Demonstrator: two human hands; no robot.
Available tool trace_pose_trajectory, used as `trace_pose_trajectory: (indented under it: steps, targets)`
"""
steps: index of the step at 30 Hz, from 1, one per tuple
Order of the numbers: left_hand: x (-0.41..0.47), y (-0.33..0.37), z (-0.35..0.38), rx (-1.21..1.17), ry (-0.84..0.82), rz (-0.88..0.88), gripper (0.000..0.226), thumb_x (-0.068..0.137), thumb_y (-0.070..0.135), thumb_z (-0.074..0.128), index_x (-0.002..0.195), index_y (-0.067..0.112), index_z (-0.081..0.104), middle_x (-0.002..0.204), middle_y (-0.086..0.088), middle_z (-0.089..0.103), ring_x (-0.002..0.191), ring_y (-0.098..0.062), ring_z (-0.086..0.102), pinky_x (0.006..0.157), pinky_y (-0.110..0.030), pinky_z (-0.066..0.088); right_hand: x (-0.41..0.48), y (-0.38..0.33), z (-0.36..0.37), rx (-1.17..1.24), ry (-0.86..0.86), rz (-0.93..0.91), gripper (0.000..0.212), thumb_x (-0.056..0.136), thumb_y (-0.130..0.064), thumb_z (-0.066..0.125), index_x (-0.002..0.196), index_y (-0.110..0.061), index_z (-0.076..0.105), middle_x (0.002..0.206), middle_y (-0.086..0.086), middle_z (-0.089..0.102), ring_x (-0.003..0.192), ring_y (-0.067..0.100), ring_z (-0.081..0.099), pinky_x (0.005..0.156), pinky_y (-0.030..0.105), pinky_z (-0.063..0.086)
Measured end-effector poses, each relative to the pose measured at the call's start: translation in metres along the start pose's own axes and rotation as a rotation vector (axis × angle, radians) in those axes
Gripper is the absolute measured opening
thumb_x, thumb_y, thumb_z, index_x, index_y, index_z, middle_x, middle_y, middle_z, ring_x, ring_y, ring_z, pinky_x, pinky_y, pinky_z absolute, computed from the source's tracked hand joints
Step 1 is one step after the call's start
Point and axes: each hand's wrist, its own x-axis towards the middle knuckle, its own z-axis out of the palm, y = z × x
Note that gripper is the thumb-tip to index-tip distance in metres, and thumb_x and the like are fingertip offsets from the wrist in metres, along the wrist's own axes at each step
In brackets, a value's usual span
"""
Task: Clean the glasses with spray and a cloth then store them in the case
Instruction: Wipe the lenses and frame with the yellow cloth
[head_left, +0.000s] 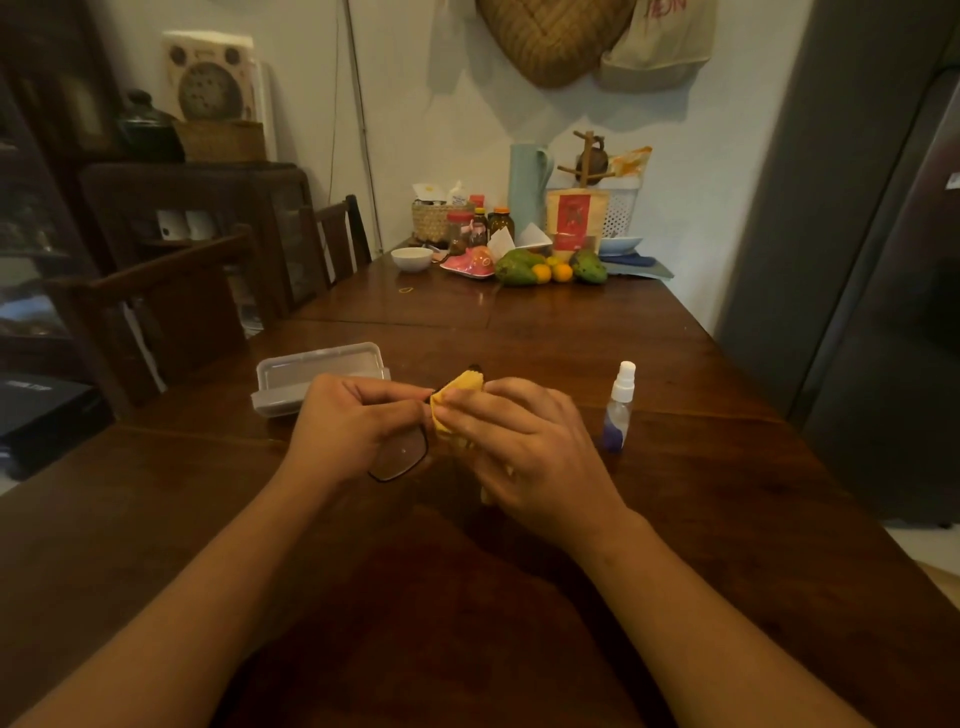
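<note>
being held just above the dark wooden tabletop (685, 374), a pair of black-rimmed glasses (400, 460) is kept in the left hand (358, 415). that grip is curled round the frame somewhere near the bridge, fingers tucked in. one clear lens can be seen hanging below the hand, tilted down toward the tabletop. the other lens is covered up, so not much can be said about it.

a yellow cloth (460, 388) is bunched in the right hand (524, 447), and that grip is pinched on it with thumb and fingertips. the cloth is pressed against the covered side of the glasses, right where the two hands meet. a corner of it is left poking up above the fingers, and a scrap shows under the palm too.

a clear plastic case (317, 376) is parked on the tabletop just behind the left hand. it looks open, with the lid tipped back. a small spray bottle (619, 410) with a white nozzle is stood upright to the right of the right hand, near it but not touching.

further back, a white bowl (411, 258), green fruit (514, 269) and a few oranges (551, 273) are crowded at the far end. dark wooden chairs (171, 306) are pushed in along the left side.
</note>
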Motion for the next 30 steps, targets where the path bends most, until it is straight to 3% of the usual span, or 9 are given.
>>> trace_pose_trajectory:
  steps: [3,7,10,13,19,22,26,30]
  targets:
    - [-0.001,0.002,0.001,-0.037,-0.012,-0.018,0.021,0.079,-0.004,0.069,0.074,0.012,0.081,0.07,-0.018,0.074,0.063,-0.024,0.072,0.057,-0.026,0.057,-0.003,0.009,-0.004,-0.021,0.022,0.031,0.041,0.092,-0.031,0.057,0.133,-0.029,0.061,0.138,-0.01,0.059,0.128,0.021,0.049,0.089,0.047,0.043]
    - [-0.002,0.003,0.003,-0.01,-0.015,-0.001,0.024,0.081,-0.005,0.068,0.075,0.014,0.081,0.07,-0.017,0.074,0.063,-0.019,0.072,0.059,-0.021,0.056,0.0,0.008,-0.002,-0.047,0.005,0.121,0.051,0.092,-0.033,0.05,0.142,-0.028,0.052,0.145,-0.009,0.053,0.134,0.019,0.043,0.094,0.045,0.042]
    - [-0.002,0.004,0.003,0.031,-0.003,0.009,0.02,0.079,-0.002,0.07,0.073,0.014,0.081,0.07,-0.014,0.075,0.067,-0.017,0.072,0.06,-0.02,0.055,0.002,0.001,0.001,-0.024,-0.024,0.064,0.053,0.092,-0.031,0.054,0.144,-0.029,0.049,0.148,-0.01,0.049,0.135,0.017,0.041,0.094,0.041,0.039]
    - [-0.001,0.003,0.001,0.01,0.035,-0.01,0.018,0.078,-0.003,0.071,0.073,0.011,0.08,0.071,-0.015,0.075,0.068,-0.02,0.072,0.066,-0.028,0.059,0.0,0.004,-0.002,-0.026,-0.016,-0.016,0.046,0.092,-0.029,0.058,0.138,-0.03,0.056,0.143,-0.011,0.055,0.131,0.017,0.045,0.091,0.04,0.038]
    - [-0.003,0.003,0.004,-0.036,0.011,-0.009,0.018,0.081,-0.006,0.068,0.078,0.007,0.08,0.068,-0.018,0.073,0.06,-0.02,0.071,0.057,-0.023,0.055,-0.001,0.007,-0.006,-0.063,0.024,0.106,0.049,0.092,-0.033,0.051,0.14,-0.027,0.055,0.143,-0.009,0.055,0.133,0.02,0.046,0.09,0.047,0.043]
    - [-0.004,0.004,0.005,0.017,-0.001,0.011,0.02,0.081,-0.003,0.07,0.076,0.013,0.081,0.069,-0.013,0.075,0.064,-0.017,0.072,0.059,-0.02,0.055,0.001,0.0,-0.002,-0.038,-0.016,0.061,0.053,0.091,-0.032,0.052,0.144,-0.028,0.05,0.148,-0.01,0.05,0.135,0.017,0.042,0.093,0.043,0.041]
    - [-0.003,0.005,0.003,0.023,0.032,-0.016,0.018,0.079,-0.003,0.071,0.076,0.013,0.081,0.073,-0.013,0.076,0.072,-0.023,0.073,0.069,-0.031,0.059,-0.001,0.002,-0.004,-0.031,-0.01,-0.015,0.049,0.089,-0.029,0.062,0.138,-0.03,0.057,0.142,-0.01,0.055,0.13,0.017,0.046,0.091,0.042,0.04]
    - [-0.004,0.005,0.004,0.002,0.011,-0.008,0.02,0.082,-0.005,0.068,0.077,0.011,0.08,0.07,-0.016,0.074,0.062,-0.02,0.071,0.06,-0.022,0.056,-0.004,0.01,-0.009,-0.062,0.025,0.048,0.044,0.091,-0.032,0.055,0.134,-0.028,0.061,0.138,-0.009,0.059,0.129,0.021,0.049,0.091,0.045,0.041]
